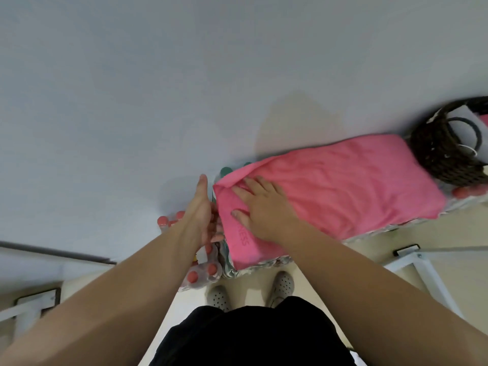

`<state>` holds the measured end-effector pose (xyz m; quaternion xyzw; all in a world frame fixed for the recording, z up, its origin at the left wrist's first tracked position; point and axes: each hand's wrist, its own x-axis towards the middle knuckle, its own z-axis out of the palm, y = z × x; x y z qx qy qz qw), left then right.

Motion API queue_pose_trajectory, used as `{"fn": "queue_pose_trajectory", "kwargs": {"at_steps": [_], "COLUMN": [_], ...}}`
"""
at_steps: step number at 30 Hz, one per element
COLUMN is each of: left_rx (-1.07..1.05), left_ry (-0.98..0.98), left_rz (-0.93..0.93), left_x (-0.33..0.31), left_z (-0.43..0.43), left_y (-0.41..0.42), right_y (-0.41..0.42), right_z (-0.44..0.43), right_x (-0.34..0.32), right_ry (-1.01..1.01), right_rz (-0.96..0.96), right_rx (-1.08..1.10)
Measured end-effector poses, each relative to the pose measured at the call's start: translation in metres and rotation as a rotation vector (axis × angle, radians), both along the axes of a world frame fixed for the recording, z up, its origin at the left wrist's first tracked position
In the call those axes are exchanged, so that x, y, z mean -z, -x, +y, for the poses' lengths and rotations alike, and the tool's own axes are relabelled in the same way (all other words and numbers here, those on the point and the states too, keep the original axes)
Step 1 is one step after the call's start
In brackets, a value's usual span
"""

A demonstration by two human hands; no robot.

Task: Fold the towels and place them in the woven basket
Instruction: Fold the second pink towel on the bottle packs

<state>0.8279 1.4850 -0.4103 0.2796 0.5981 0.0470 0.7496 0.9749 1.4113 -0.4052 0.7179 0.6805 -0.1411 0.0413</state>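
Smoothing a fold, seen from above. Left hand, just left of the pink towel: fingers straight, palm turned toward the towel's left edge, gripping nothing; whether it touches the cloth cannot be told. Right hand, on the towel's left end: flat, fingers spread, pressing the cloth down, nothing held. The towel lies lengthwise and wrinkled, one corner turned over beside the right hand, on top of shrink-wrapped bottle packs whose red caps show below and left of it. Woven basket, at the towel's right end and seemingly touching it; a dark loop and something pale lie inside.

Judgement: the towel is only partly folded and not yet in the basket.

Risks:
- The bumpy, slick wrap under the towel may let the cloth slide under pressure, skewing the fold.
- The towel's near long edge lies at the rim of the packs, so a sideways push may drag it off.
- A sweep toward the towel's right end could nudge the basket.
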Motion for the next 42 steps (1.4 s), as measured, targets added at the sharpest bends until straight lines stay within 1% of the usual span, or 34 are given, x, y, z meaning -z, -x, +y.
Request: {"fn": "queue_pose_trajectory", "kwargs": {"at_steps": [1,3,6,8,11,14,17,21,23,26,29,34,38,42], "left_rx": [0.010,0.027,0.023,0.074,0.121,0.187,0.231,0.218,0.202,0.211,0.205,0.167,0.141,0.075], "left_ry": [0.031,0.027,-0.050,-0.111,-0.197,-0.219,-0.199,-0.132,-0.122,-0.177,-0.249,-0.295,-0.358,-0.401], "left_rz": [-0.034,-0.088,-0.174,-0.202,-0.208,-0.270,-0.376,-0.412,-0.383,-0.348,-0.301,-0.318,-0.294,-0.314], "left_x": [0.002,0.006,0.008,0.010,0.013,0.020,0.024,0.025,0.025,0.025,0.024,0.018,0.010,0.011], "left_z": [0.000,-0.003,-0.014,-0.023,-0.036,-0.048,-0.057,-0.067,-0.069,-0.070,-0.072,-0.070,-0.070,-0.072], "left_y": [0.003,0.008,0.013,0.020,0.035,0.047,0.055,0.055,0.054,0.052,0.047,0.059,0.083,0.101], "right_y": [0.001,0.001,0.000,0.004,0.020,0.041,0.055,0.060,0.063,0.067,0.067,0.075,0.088,0.100], "right_z": [0.007,0.022,0.041,0.047,0.045,0.041,0.044,0.047,0.047,0.046,0.045,0.049,0.054,0.053], "right_x": [0.000,-0.001,-0.003,-0.003,-0.002,-0.005,-0.006,-0.004,-0.002,-0.002,-0.007,-0.017,-0.017,-0.019], "right_ry": [0.036,0.106,0.120,0.132,0.071,0.003,0.046,0.071,0.058,0.007,-0.015,-0.016,-0.007,-0.084], "right_rz": [0.008,0.028,0.101,0.113,0.073,0.060,-0.048,-0.239,-0.259,-0.245,-0.143,0.164,0.346,0.541], "right_rx": [-0.003,0.004,0.098,0.136,0.093,0.030,-0.008,-0.001,0.017,0.050,0.073,0.156,0.140,0.133]}}
